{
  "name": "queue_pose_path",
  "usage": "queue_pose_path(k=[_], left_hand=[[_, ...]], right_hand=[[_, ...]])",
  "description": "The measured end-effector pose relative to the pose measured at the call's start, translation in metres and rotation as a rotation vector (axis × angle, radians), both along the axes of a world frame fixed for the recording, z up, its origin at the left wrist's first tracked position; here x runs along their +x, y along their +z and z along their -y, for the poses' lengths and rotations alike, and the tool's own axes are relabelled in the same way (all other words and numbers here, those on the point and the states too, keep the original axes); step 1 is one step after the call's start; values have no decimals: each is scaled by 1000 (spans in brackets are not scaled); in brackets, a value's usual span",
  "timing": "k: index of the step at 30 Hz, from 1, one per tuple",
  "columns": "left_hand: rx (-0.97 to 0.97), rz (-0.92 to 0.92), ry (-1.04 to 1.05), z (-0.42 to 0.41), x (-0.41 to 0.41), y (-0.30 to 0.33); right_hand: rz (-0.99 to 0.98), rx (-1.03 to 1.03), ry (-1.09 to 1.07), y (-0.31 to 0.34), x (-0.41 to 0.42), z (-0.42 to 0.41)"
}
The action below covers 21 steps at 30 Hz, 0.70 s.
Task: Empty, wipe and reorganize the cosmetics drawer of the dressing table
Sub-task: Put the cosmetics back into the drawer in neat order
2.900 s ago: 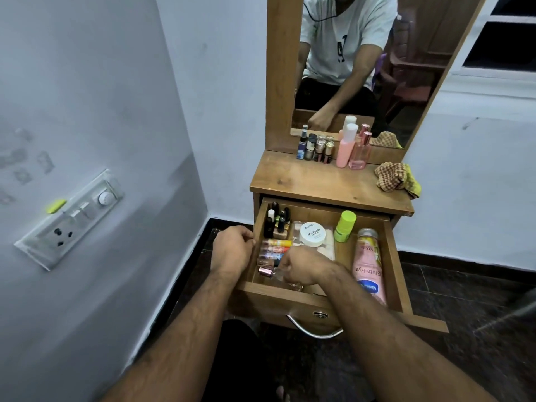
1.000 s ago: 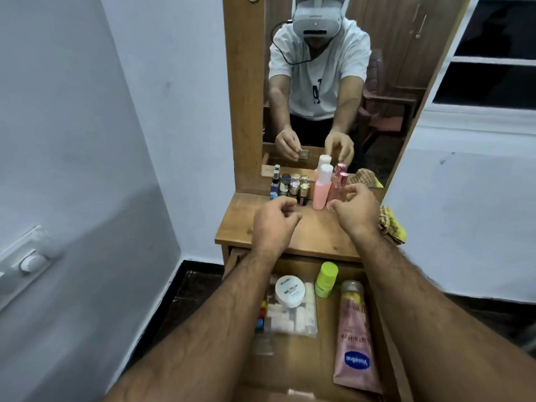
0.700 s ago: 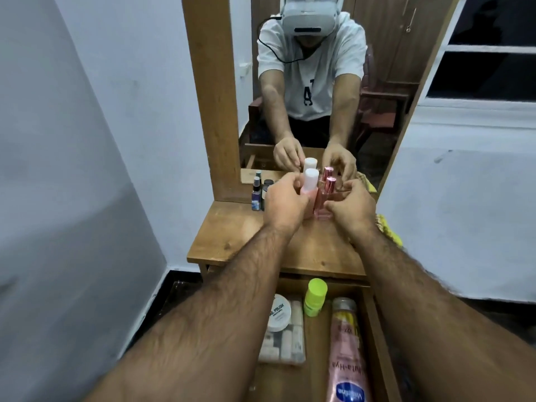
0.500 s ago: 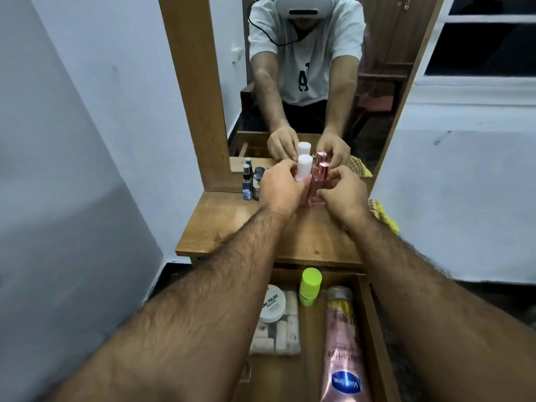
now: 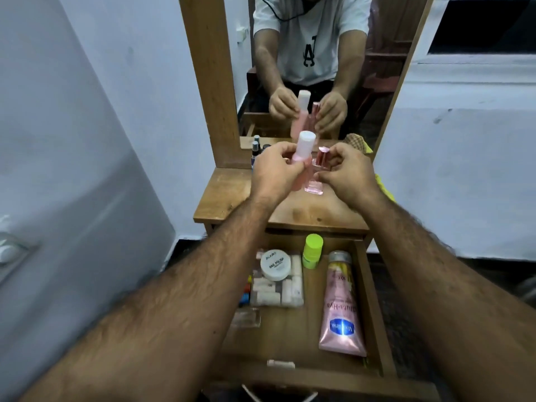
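The left hand (image 5: 275, 172) is closed around the tall pink bottle (image 5: 301, 158); the right hand (image 5: 346, 172) pinches the small perfume bottle (image 5: 317, 175) just beside it. They could be knocked over. The open drawer (image 5: 374, 309) lies below the hands.

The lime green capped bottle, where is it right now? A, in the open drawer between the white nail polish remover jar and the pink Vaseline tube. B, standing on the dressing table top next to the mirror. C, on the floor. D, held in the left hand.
A: the lime green capped bottle stands in the open drawer, with the white jar to its left and the pink Vaseline tube to its right.
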<state>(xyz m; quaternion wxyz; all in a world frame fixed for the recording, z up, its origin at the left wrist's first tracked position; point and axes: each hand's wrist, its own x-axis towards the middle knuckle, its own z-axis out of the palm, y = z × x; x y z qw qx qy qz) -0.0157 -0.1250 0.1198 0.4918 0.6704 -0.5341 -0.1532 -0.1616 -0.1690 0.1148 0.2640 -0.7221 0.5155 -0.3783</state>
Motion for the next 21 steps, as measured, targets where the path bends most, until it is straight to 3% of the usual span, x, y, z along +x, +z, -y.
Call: queue_pose_path(k=[6, 10, 14, 21], left_hand=[[58, -230, -179, -82, 31, 6], [156, -459, -137, -135, 41, -24], [296, -573, -75, -183, 41, -63], [546, -485, 42, -215, 36, -87]], right_hand=[[85, 88, 200, -1, 6, -62], [197, 266, 314, -24, 13, -104], [205, 436, 440, -53, 17, -139], [104, 600, 490, -99, 19, -176]])
